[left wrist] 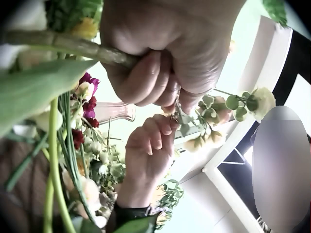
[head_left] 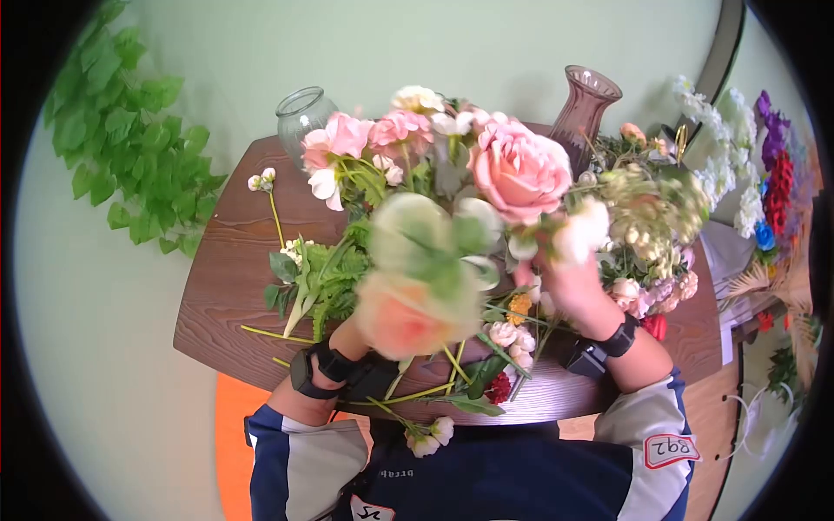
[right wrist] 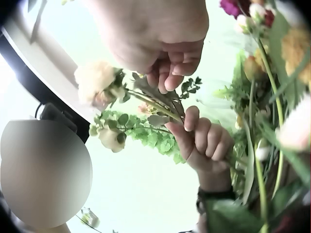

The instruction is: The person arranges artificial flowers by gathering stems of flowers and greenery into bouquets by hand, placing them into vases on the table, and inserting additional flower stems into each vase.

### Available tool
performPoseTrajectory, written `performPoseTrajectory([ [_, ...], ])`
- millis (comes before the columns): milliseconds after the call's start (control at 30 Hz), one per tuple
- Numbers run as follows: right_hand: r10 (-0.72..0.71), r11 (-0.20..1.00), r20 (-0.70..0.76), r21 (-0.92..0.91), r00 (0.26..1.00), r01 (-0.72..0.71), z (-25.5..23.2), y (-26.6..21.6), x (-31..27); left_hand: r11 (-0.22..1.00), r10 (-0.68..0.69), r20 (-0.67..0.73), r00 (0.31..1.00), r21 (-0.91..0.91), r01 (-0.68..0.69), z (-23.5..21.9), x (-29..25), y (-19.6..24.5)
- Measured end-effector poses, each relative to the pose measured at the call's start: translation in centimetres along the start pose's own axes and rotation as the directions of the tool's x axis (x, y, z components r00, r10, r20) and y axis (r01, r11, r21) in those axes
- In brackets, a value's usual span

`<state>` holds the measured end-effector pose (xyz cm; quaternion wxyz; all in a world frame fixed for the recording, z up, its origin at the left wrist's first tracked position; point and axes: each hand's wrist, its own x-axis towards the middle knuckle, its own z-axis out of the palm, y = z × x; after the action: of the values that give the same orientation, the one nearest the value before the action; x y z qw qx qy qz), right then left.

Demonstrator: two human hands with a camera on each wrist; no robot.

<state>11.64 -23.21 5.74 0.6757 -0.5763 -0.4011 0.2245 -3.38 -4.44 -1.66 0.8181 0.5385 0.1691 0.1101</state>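
Observation:
The left hand [left wrist: 167,48] grips a bunch of flower stems [left wrist: 73,46], fingers curled round them. In the right wrist view this left hand [right wrist: 208,145] holds the stems upright below cream roses [right wrist: 95,81] and small leaves. The right hand [right wrist: 155,36] is at the bunch, its fingertips bent in at a thin stem beside grey-green leaves [right wrist: 148,87]; the left wrist view shows the right hand [left wrist: 148,158] pinching there. In the head view a large pink rose [head_left: 521,169] and a blurred peach rose [head_left: 419,314] hide the left hand; the right hand [head_left: 569,282] is partly behind a white bloom [head_left: 582,230].
On the wooden table [head_left: 217,295] lie loose stems, fern leaves [head_left: 334,278] and small blooms. Behind stand a clear round vase [head_left: 302,113] and a purple glass vase [head_left: 584,108]. More flowers [head_left: 647,208] are heaped at right. Green vines [head_left: 130,139] hang on the left wall.

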Motion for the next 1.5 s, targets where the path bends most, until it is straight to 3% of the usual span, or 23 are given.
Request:
performPoseTrajectory([
  [100, -0.210, 0.922, -0.224, 0.280, 0.952, 0.269, -1.4, -1.0, 1.5, 0.796, 0.446, -0.003, 0.895, 0.458, -0.396, 1.6, 0.2, 3.4],
  [167, -0.321, 0.891, -0.323, 0.216, 0.890, 0.400, -3.8, -1.9, 2.2, 0.661, 0.467, -0.189, 0.864, 0.723, -0.199, 1.9, 0.3, 4.1],
  [233, -0.393, 0.862, -0.431, 0.134, 0.812, 0.488, -5.2, -3.4, 2.2, 0.630, 0.551, -0.144, 0.822, 0.718, -0.296, 1.2, 0.8, 3.5],
  [300, -0.488, 0.809, -0.426, 0.107, 0.762, 0.578, -6.1, -4.7, 1.8, 0.336, 0.721, 0.036, 0.692, 0.855, -0.394, 1.7, 0.6, 3.7],
  [333, -0.528, 0.786, -0.425, 0.083, 0.735, 0.612, -6.1, -5.4, 1.6, 0.563, 0.574, -0.143, 0.806, 0.784, -0.262, 2.1, 0.7, 3.5],
  [367, -0.566, 0.762, -0.424, 0.059, 0.708, 0.645, -6.1, -6.1, 1.3, 0.608, 0.626, -0.113, 0.771, 0.691, -0.392, 3.2, 0.0, 4.1],
  [433, -0.577, 0.761, -0.387, 0.064, 0.719, 0.645, -5.4, -7.0, 0.9, 0.340, 0.603, -0.018, 0.798, 0.910, -0.236, 2.0, 0.8, 3.2],
  [467, -0.540, 0.807, -0.292, 0.086, 0.790, 0.584, -5.0, -7.2, 0.8, 0.460, 0.510, -0.106, 0.853, 0.872, -0.167, 1.3, 1.6, 2.7],
  [567, -0.332, 0.943, -0.069, -0.042, 0.941, 0.330, -3.7, -6.5, 0.4, 0.555, 0.458, -0.006, 0.889, 0.783, -0.281, 1.9, 1.3, 2.9],
  [600, -0.188, 0.979, -0.010, -0.086, 0.982, 0.187, -3.4, -6.0, 0.3, 0.610, 0.413, -0.028, 0.910, 0.750, -0.254, 2.3, 1.2, 3.0],
  [700, 0.122, 0.985, 0.069, -0.132, 0.990, -0.112, -1.5, -5.4, 0.3, 0.700, 0.320, -0.022, 0.947, 0.679, -0.221, 2.5, 1.0, 2.4],
  [833, 0.211, 0.977, 0.236, -0.057, 0.949, -0.203, 0.0, -4.7, -0.2, 0.663, 0.350, 0.035, 0.936, 0.698, -0.273, 3.2, 0.3, 2.0],
  [900, 0.226, 0.974, 0.273, -0.078, 0.935, -0.212, 0.5, -4.0, -0.3, 0.779, 0.355, 0.036, 0.934, 0.542, -0.317, 3.3, 0.4, 1.2],
  [967, 0.239, 0.971, 0.306, -0.095, 0.921, -0.221, 1.0, -2.9, -0.3, 0.781, 0.262, 0.092, 0.961, 0.564, -0.268, 2.5, 0.5, 0.9],
  [1033, 0.321, 0.947, 0.404, -0.133, 0.857, -0.292, 1.7, -1.3, -0.3, 0.796, 0.437, 0.178, 0.882, 0.380, -0.471, 2.2, 1.3, 0.3],
  [1067, 0.335, 0.942, 0.423, -0.160, 0.842, -0.294, 2.1, -0.7, -0.4, 0.795, 0.436, 0.183, 0.881, 0.380, -0.473, 2.3, 1.1, 0.9],
  [1167, 0.230, 0.968, 0.506, -0.208, 0.831, -0.142, 2.5, 0.9, -0.9, 0.664, 0.353, 0.343, 0.870, 0.563, -0.492, 2.7, 0.3, 1.9],
  [1233, 0.271, 0.962, 0.403, -0.085, 0.874, -0.259, 2.7, 2.1, -1.9, 0.637, 0.442, 0.441, 0.781, 0.459, -0.619, 3.0, 0.5, 1.0],
  [1267, -0.176, 0.823, 0.415, -0.436, 0.893, 0.365, 3.3, 2.6, -1.1, 0.519, 0.380, 0.463, 0.801, 0.610, -0.599, 3.1, 0.3, 1.3],
  [1300, 0.147, 0.901, 0.320, -0.434, 0.936, 0.007, 3.0, 1.5, -2.4, 0.520, 0.379, 0.465, 0.800, 0.608, -0.600, 3.4, -0.2, 1.8],
  [1367, 0.346, 0.881, 0.273, -0.425, 0.898, -0.210, 3.5, -0.4, -1.5, 0.660, 0.296, 0.339, 0.893, 0.603, -0.448, 4.5, -1.2, 2.9],
  [1433, -0.084, 0.873, 0.317, -0.433, 0.945, 0.223, 3.6, -0.2, -0.7, 0.670, 0.317, 0.316, 0.894, 0.592, -0.447, 4.0, -0.6, 2.4],
  [1500, 0.114, 0.919, 0.279, -0.395, 0.953, 0.005, 3.4, -0.3, -0.8, 0.693, 0.313, 0.289, 0.905, 0.581, -0.426, 3.4, -0.1, 2.0],
])
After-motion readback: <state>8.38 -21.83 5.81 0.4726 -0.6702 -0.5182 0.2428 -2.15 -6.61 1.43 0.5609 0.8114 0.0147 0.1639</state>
